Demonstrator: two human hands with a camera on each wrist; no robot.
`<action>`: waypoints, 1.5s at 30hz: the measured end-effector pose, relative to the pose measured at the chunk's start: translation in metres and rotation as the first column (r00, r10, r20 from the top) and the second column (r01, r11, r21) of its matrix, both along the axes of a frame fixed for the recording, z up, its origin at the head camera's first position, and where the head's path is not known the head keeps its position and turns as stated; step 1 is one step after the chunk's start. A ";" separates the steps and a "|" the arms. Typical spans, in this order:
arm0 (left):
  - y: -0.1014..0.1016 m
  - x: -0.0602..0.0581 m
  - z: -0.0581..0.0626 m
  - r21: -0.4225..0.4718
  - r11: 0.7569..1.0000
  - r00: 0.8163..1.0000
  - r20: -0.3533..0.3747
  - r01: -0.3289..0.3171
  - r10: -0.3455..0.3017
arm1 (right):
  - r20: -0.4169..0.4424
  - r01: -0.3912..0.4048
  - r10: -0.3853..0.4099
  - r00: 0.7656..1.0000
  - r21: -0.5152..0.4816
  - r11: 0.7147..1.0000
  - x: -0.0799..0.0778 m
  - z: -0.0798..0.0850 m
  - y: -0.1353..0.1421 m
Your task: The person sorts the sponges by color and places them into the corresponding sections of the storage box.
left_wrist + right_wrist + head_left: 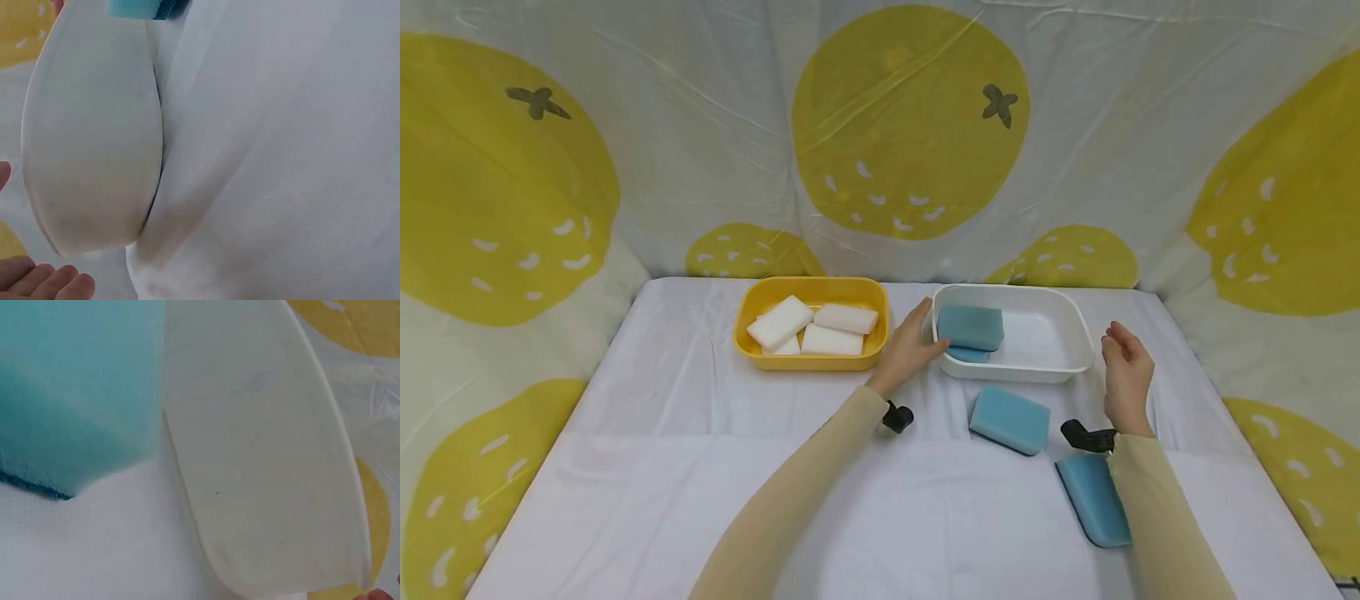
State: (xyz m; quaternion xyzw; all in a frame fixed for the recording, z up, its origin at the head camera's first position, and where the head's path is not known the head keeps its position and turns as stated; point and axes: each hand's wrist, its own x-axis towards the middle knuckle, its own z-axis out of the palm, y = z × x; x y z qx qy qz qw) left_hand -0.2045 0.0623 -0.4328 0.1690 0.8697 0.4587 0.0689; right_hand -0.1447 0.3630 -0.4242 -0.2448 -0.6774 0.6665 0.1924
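Note:
A white tray (1045,367) stands between the two hands, with two blue sponges (970,327) stacked at its left end. My left hand (906,354) is at the tray's left end, its fingers extended and its thumb at the rim; whether it presses there I cannot tell. Beyond the right end, my right hand (1127,379) is held slightly apart from the tray, fingers loosely bent and nothing in them. In front of the tray lies another blue sponge (1011,419) with a dark underside. One more sponge (1093,500) is partly hidden under the right forearm.
To the left, a yellow tray (808,362) holds several white sponge blocks (832,340). White cloth (625,500) covers the table. Behind it hangs a sheet (700,150) printed with yellow fruit. Each wrist wears a black camera mount (897,417).

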 end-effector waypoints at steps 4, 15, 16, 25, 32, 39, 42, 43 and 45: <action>-0.001 0.001 -0.005 0.023 1.000 0.999 0.036 0.017 -0.018 | -0.023 -0.002 0.001 1.000 -0.033 0.999 0.010 0.011 -0.001; 0.002 0.000 -0.017 0.113 0.992 0.996 0.062 0.056 -0.063 | -0.104 -0.121 0.116 0.988 -0.045 0.992 0.044 0.029 -0.009; 0.002 0.000 -0.017 0.118 0.991 0.996 0.057 0.057 -0.064 | -0.112 -0.134 0.128 0.985 -0.044 0.990 0.047 0.029 -0.010; 0.000 0.002 -0.022 0.153 0.984 0.994 0.046 0.086 -0.094 | -0.177 -0.216 0.198 0.964 -0.092 0.972 0.069 0.036 -0.012; -0.001 0.003 -0.022 0.159 0.983 0.993 0.053 0.095 -0.104 | -0.238 -0.224 0.195 0.952 -0.102 0.969 0.084 0.037 -0.016; -0.003 0.003 -0.020 0.149 0.984 0.992 0.062 0.095 -0.106 | -0.208 -0.210 0.204 0.957 -0.008 0.978 0.102 0.034 -0.019; -0.003 0.003 -0.020 0.149 0.984 0.993 0.058 0.098 -0.107 | -0.176 -0.189 0.190 0.966 0.023 0.982 0.108 0.032 -0.020; -0.003 0.003 -0.020 0.152 0.983 0.992 0.056 0.099 -0.109 | -0.161 -0.182 0.185 0.969 0.035 0.983 0.110 0.031 -0.020; -0.003 0.003 -0.019 0.156 0.983 0.992 0.057 0.101 -0.111 | -0.129 -0.164 0.170 0.977 0.052 0.985 0.113 0.029 -0.020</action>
